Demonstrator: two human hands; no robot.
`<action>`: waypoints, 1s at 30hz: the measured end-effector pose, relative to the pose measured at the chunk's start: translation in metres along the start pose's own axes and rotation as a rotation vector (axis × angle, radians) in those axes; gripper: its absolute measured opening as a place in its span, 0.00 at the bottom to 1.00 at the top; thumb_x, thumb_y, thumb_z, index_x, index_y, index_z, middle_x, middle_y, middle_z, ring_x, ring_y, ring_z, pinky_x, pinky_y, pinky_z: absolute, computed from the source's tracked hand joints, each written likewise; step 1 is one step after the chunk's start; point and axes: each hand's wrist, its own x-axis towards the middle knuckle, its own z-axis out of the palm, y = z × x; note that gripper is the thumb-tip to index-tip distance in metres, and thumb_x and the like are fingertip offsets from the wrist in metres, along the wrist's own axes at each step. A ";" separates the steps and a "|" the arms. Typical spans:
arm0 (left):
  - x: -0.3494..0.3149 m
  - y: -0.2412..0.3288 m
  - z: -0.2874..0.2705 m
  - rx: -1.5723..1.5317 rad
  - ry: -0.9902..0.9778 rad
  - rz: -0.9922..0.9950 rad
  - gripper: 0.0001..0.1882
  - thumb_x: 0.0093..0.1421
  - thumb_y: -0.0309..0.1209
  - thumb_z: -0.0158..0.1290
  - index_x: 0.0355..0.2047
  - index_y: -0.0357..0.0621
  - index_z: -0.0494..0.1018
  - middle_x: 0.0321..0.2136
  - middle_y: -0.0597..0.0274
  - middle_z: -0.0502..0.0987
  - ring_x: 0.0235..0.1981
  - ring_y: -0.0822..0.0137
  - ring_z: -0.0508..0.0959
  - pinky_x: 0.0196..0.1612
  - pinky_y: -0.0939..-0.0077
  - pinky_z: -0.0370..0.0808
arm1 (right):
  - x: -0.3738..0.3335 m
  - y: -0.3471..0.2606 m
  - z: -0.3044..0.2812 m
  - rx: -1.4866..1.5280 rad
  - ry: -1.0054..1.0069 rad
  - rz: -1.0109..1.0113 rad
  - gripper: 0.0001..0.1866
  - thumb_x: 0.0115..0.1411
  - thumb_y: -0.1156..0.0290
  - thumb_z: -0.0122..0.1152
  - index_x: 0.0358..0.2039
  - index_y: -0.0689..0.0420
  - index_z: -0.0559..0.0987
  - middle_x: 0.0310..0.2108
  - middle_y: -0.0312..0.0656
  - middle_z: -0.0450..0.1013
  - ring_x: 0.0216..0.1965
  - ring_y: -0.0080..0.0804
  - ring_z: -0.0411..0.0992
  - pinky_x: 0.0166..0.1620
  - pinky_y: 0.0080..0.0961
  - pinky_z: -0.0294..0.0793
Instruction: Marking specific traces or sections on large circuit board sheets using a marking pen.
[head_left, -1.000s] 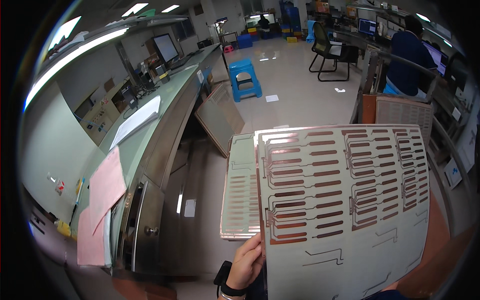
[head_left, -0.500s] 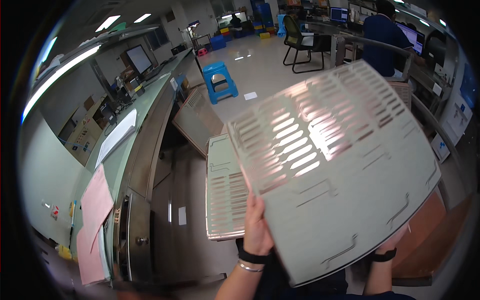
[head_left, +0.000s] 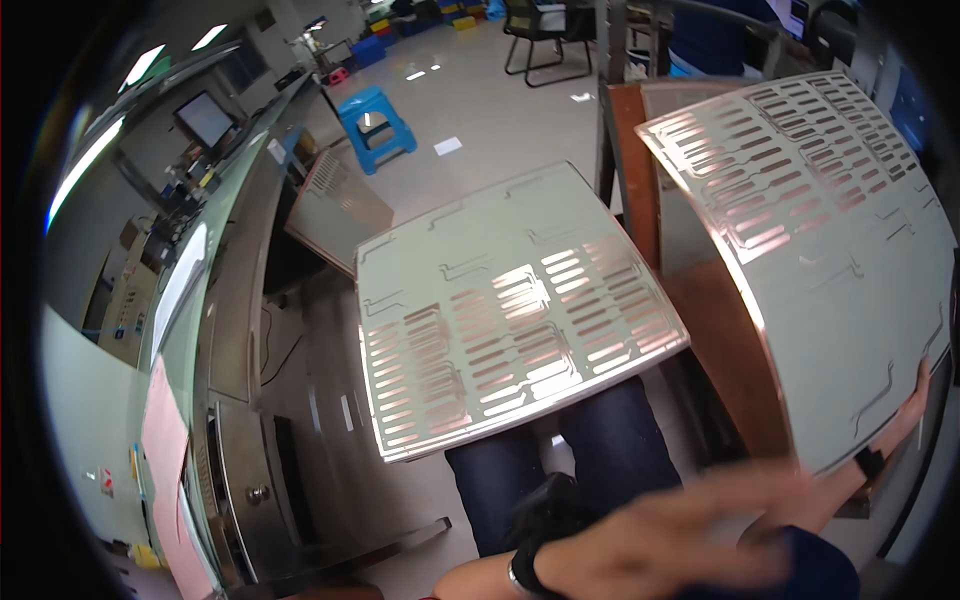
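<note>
A large pale green circuit board panel (head_left: 850, 300) with copper slots stands tilted at the right. My right hand (head_left: 900, 418) grips its lower right edge. My left hand (head_left: 670, 530) is off the panel, low in front of me; motion blurs it, but its fingers look stretched out with nothing in them. Above my knees lies a stack of similar panels (head_left: 470, 280), its top one showing rows of shiny copper slots and thin bent traces. What supports the stack is hidden.
A brown upright board (head_left: 636, 170) stands behind the held panel. Another panel (head_left: 340, 200) leans by the left workbench (head_left: 225, 240), which carries papers and a monitor (head_left: 206, 120). A blue stool (head_left: 375, 128) stands ahead. A person (head_left: 715, 40) sits beyond the metal frame.
The held panel has moved right, away from in front of me, uncovering the stack. My left hand has let go of its edge and dropped lower right. The view has turned downward and right.
</note>
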 end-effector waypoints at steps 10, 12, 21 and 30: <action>0.015 -0.050 0.012 -0.497 -0.185 0.367 0.12 0.68 0.21 0.46 0.38 0.39 0.81 0.50 0.36 0.74 0.50 0.44 0.75 0.57 0.55 0.71 | 0.107 0.027 -0.103 0.143 0.337 0.243 0.30 0.67 0.60 0.55 0.62 0.66 0.65 0.59 0.53 0.69 0.57 0.48 0.69 0.62 0.41 0.67; 0.008 -0.052 0.007 -0.488 -0.158 0.319 0.11 0.69 0.23 0.47 0.37 0.38 0.81 0.50 0.36 0.74 0.50 0.44 0.75 0.56 0.55 0.71 | 0.113 0.051 -0.095 0.104 0.371 0.247 0.30 0.66 0.60 0.56 0.62 0.66 0.66 0.58 0.54 0.69 0.55 0.49 0.70 0.60 0.41 0.69; -0.060 0.010 -0.090 0.559 0.370 -0.434 0.08 0.63 0.25 0.50 0.32 0.34 0.77 0.40 0.40 0.79 0.45 0.47 0.79 0.52 0.54 0.74 | 0.148 0.139 -0.026 0.067 0.467 0.367 0.27 0.64 0.63 0.56 0.60 0.64 0.67 0.56 0.51 0.70 0.56 0.47 0.69 0.61 0.40 0.68; -0.212 0.075 -0.193 1.137 1.257 -0.320 0.13 0.70 0.26 0.45 0.50 0.34 0.73 0.49 0.56 0.77 0.51 0.66 0.74 0.58 0.70 0.68 | 0.187 0.195 0.171 0.073 0.081 0.109 0.32 0.66 0.46 0.56 0.63 0.50 0.65 0.65 0.42 0.60 0.61 0.38 0.65 0.60 0.43 0.67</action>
